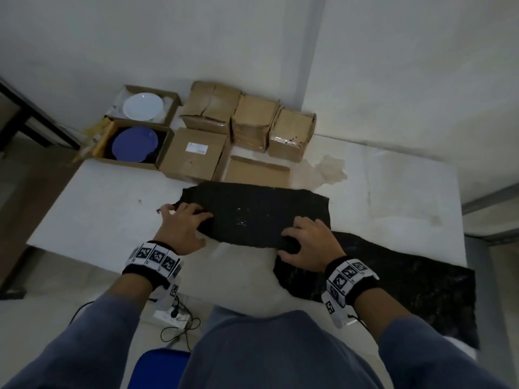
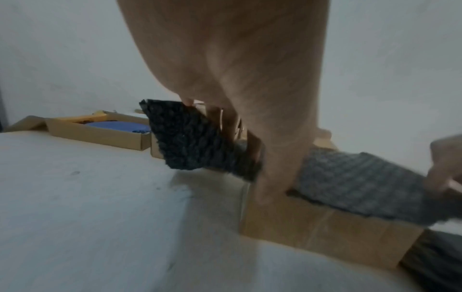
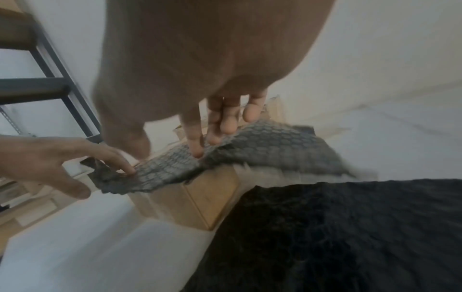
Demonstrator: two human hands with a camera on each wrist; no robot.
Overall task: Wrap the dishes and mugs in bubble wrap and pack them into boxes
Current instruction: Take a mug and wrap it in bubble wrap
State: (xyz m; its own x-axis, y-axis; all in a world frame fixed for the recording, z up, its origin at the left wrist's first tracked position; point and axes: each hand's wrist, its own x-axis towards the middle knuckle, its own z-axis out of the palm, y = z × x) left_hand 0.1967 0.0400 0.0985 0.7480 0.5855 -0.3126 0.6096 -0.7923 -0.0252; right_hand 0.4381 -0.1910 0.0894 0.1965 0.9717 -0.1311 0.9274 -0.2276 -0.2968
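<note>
Black bubble wrap (image 1: 252, 214) is lying draped over an open cardboard box (image 2: 325, 227) near the front of a white table (image 1: 106, 197), covering the box's top. The person's left hand (image 1: 182, 226) is resting on the sheet's left end, fingers spread and slightly bent, with the corner of the wrap sticking up beside the fingertips (image 2: 187, 101). The right hand (image 1: 311, 242) is pressing on the sheet's near right edge, fingers (image 3: 197, 142) curling into the material; whether they are truly pinching it is hard to tell, as the wrist views are blurred. A second, larger piece of black wrap (image 1: 393, 279) is lying flat just right of the box, hanging over the table's front edge. Along the back of the table, a white plate (image 1: 143, 106) is sitting in one open box and a blue plate (image 1: 134, 144) in another just in front of it. Several closed cardboard boxes (image 1: 252, 122) are standing to their right, against the pale wall (image 1: 252, 37).
</note>
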